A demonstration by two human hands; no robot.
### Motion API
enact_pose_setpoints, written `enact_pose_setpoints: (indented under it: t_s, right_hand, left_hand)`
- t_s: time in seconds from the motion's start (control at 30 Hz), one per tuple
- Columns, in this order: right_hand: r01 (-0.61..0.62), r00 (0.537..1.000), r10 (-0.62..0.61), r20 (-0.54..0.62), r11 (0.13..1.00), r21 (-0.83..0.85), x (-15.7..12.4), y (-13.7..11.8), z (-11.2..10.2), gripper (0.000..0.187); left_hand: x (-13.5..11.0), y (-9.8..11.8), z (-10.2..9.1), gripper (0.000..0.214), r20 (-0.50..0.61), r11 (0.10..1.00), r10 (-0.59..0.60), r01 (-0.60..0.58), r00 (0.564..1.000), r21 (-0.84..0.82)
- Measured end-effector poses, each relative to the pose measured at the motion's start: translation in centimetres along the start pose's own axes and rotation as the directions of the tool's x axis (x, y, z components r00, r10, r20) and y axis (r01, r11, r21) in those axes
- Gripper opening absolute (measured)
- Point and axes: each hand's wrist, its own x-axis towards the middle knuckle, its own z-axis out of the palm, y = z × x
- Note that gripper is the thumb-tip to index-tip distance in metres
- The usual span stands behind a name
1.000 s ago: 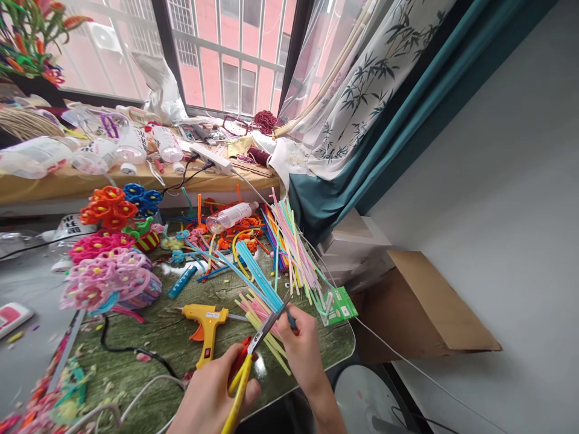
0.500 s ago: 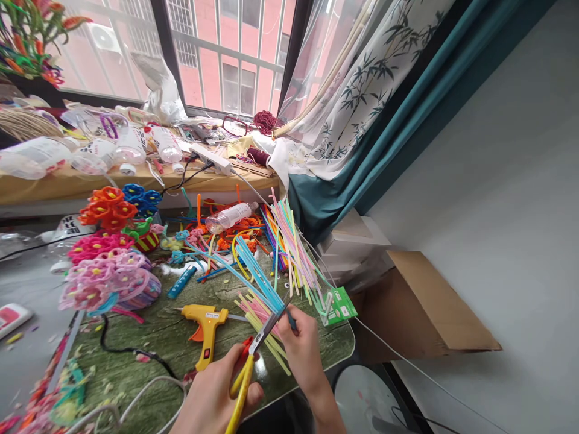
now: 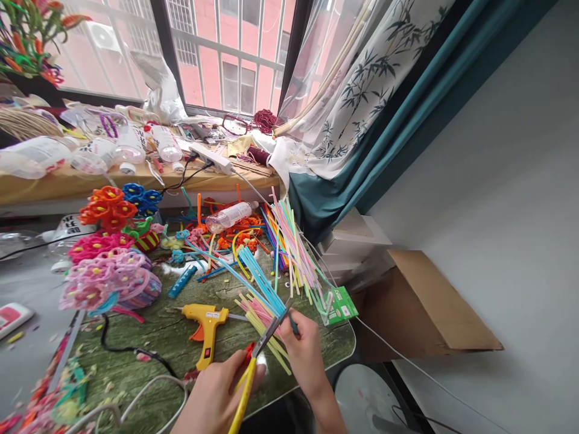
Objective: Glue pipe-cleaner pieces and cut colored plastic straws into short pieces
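My left hand [image 3: 217,389] is closed around the yellow-and-red handles of a pair of scissors [image 3: 246,392]. The metal blades point up and right and lie across the lower end of a bundle of light blue pipe cleaners [image 3: 265,280]. That end is pinched in my right hand [image 3: 303,346], close beside the blade tips. A short dark teal piece [image 3: 293,324] sticks out by my right thumb; I cannot make out what it is. Under the bundle, pink and yellow pipe cleaners [image 3: 278,348] lie on the green tabletop [image 3: 158,325].
Left of my hands lies a yellow glue gun [image 3: 205,328]. More pastel pipe cleaners [image 3: 294,247] and a green card package [image 3: 339,306] are at the right. Fuzzy pink flowers [image 3: 108,280] stand at the left, and a cardboard box [image 3: 443,307] sits beyond the table's right edge.
The scissor handles have come closer together. The blue bundle and my right hand have shifted slightly down and to the right.
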Motion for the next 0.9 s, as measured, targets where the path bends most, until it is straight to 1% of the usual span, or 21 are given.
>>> enact_pose_setpoints:
  t_s: [0.07, 0.17, 0.3, 0.4, 0.5, 0.63, 0.9]
  right_hand:
    - [-0.04, 0.999, 0.039, 0.018, 0.999, 0.005, -0.6, 0.7, -0.3, 0.035]
    - [-0.096, 0.995, 0.097, 0.027, 0.995, -0.004, -1.9, 1.6, -0.8, 0.035]
    - [-0.136, 0.988, 0.131, -0.077, 0.989, -0.056, -3.6, 3.1, -1.2, 0.037]
    - [-0.172, 0.982, 0.164, -0.093, 0.981, -0.088, -4.4, 4.7, -1.1, 0.039]
    - [-0.213, 0.976, 0.205, -0.071, 0.97, -0.115, -4.7, 6.4, -0.8, 0.038]
    - [-0.207, 0.978, 0.204, -0.031, 0.968, -0.143, -4.9, 7.8, -0.6, 0.036]
    - [-0.202, 0.978, 0.207, 0.016, 0.966, -0.16, -4.8, 7.9, -0.8, 0.035]
  left_hand:
    - [-0.3, -0.2, 0.6, 0.044, 0.02, 0.998, 0.03, -0.031, 0.999, 0.049]
    - [-0.7, -1.1, 2.2, 0.048, 0.071, 0.99, 0.07, -0.078, 0.995, 0.114]
    - [-1.0, -2.4, 4.4, 0.052, 0.129, 0.977, 0.069, -0.094, 0.989, 0.194]
    - [-1.0, -3.0, 5.3, 0.047, 0.195, 0.963, 0.035, -0.085, 0.98, 0.254]
    - [-0.8, -3.2, 5.4, 0.043, 0.252, 0.954, 0.002, -0.077, 0.968, 0.289]
    - [-0.8, -2.9, 5.2, 0.045, 0.26, 0.957, 0.001, -0.077, 0.965, 0.279]
    - [-0.7, -2.6, 4.4, 0.044, 0.262, 0.978, 0.032, -0.084, 0.964, 0.19]
